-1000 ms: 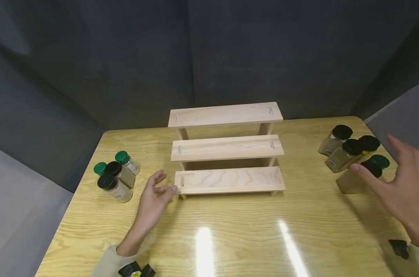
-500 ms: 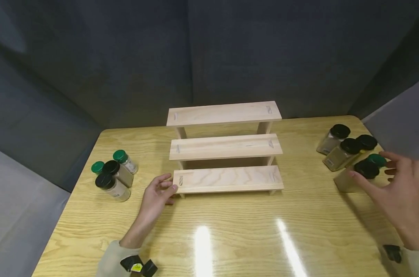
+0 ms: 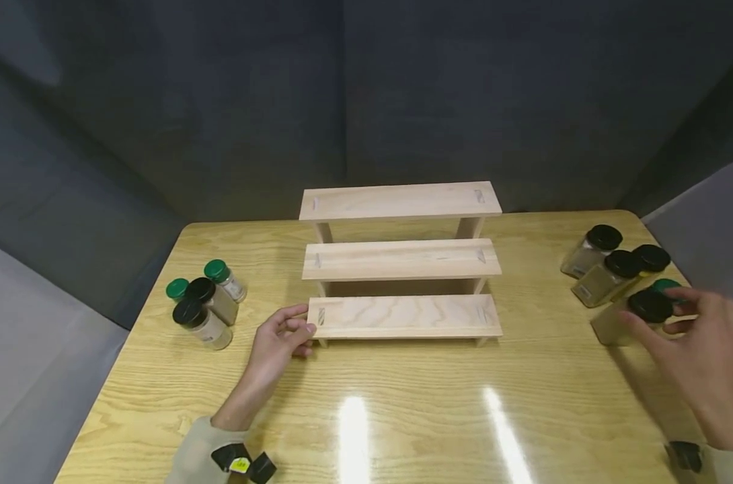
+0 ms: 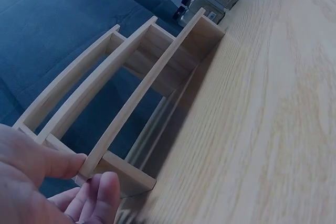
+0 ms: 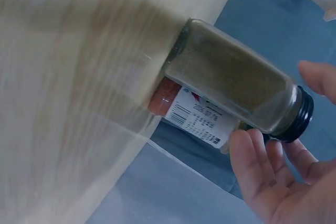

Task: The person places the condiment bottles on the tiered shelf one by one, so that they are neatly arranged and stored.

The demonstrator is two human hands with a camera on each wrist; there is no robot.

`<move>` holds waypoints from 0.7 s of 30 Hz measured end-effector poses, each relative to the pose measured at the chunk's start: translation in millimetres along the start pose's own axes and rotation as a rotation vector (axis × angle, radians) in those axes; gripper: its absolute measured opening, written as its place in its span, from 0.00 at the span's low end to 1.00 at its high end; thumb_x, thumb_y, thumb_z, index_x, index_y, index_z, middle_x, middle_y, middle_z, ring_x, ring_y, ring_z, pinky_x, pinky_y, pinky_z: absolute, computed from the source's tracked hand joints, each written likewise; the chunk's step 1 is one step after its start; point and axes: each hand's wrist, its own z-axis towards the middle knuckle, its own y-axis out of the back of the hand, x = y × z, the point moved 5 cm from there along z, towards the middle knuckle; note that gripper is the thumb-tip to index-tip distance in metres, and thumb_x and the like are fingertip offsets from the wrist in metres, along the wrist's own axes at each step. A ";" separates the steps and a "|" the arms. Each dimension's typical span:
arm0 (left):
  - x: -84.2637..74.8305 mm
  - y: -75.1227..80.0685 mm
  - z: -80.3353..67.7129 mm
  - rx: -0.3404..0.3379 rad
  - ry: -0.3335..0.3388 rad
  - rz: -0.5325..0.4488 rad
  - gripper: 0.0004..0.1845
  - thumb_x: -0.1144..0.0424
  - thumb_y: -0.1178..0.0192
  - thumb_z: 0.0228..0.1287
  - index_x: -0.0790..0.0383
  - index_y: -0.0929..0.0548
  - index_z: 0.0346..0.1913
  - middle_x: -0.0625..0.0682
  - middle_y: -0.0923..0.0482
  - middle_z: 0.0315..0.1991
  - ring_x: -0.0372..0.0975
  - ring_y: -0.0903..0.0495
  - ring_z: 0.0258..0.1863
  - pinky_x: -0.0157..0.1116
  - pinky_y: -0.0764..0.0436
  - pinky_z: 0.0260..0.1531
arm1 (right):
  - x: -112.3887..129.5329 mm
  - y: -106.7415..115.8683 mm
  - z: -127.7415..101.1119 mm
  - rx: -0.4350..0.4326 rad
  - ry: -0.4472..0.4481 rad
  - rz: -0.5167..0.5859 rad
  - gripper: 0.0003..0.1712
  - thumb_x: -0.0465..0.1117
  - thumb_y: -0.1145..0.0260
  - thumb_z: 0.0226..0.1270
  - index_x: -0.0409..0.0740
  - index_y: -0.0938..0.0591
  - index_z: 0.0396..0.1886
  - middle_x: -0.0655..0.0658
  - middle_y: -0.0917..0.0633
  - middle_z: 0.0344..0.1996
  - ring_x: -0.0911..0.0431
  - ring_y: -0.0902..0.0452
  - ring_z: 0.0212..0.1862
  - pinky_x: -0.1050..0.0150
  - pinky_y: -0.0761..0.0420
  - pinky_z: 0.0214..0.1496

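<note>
A three-step wooden spice rack [image 3: 403, 316] stands mid-table. My left hand [image 3: 280, 336] pinches the left end of its lowest step, thumb on top and fingers beneath, as the left wrist view shows. On the right, my right hand [image 3: 702, 349] is spread around the black cap of a square glass spice jar [image 5: 231, 77] filled with brownish powder. Its thumb and fingers lie on either side of the cap, with a gap at the thumb in the right wrist view. Behind that jar is a smaller jar [image 5: 197, 116] with a barcode label and reddish contents, its green cap partly hidden by my fingers.
Several more black-capped jars [image 3: 608, 275] stand close together behind the right hand's jar. At the left is another group of jars [image 3: 212, 329] with black and green caps. Dark fabric [image 3: 403, 94] rises behind the wooden table [image 3: 427, 396].
My right hand has come down and inward, its fingers closing in around the black-capped jar. My left hand has moved onto the lowest step's end and taken hold of it.
</note>
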 end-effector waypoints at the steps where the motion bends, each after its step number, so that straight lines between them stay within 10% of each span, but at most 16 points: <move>1: 0.1 -0.1 0.1 0.001 0.001 -0.003 0.25 0.77 0.36 0.77 0.75 0.26 0.73 0.57 0.19 0.44 0.41 0.16 0.38 0.31 0.10 0.36 | -1.1 -0.8 0.0 0.003 -0.006 -0.008 0.45 0.51 0.20 0.71 0.26 0.29 0.71 0.21 0.30 0.58 0.83 0.44 0.34 0.67 0.34 0.35; 11: 1.5 -0.6 0.4 -0.007 0.010 -0.023 0.25 0.78 0.36 0.77 0.75 0.26 0.73 0.58 0.20 0.45 0.42 0.15 0.39 0.31 0.10 0.38 | -7.7 -7.6 2.4 -0.005 -0.041 -0.038 0.46 0.50 0.20 0.70 0.26 0.31 0.73 0.22 0.24 0.51 0.58 0.26 0.31 0.67 0.35 0.32; 17: 2.2 -0.4 1.2 -0.003 0.012 -0.040 0.25 0.78 0.37 0.77 0.76 0.26 0.73 0.58 0.20 0.45 0.42 0.16 0.38 0.32 0.09 0.38 | -10.6 -9.6 2.8 0.000 -0.064 -0.006 0.46 0.46 0.19 0.68 0.27 0.32 0.73 0.22 0.23 0.52 0.86 0.44 0.30 0.65 0.36 0.37; 21: 3.0 -0.2 1.8 0.007 0.018 -0.054 0.25 0.78 0.37 0.77 0.76 0.26 0.73 0.58 0.20 0.45 0.42 0.16 0.38 0.31 0.10 0.38 | -9.3 -9.8 3.0 -0.027 -0.069 -0.004 0.44 0.43 0.20 0.65 0.27 0.31 0.71 0.22 0.21 0.51 0.87 0.46 0.30 0.66 0.37 0.37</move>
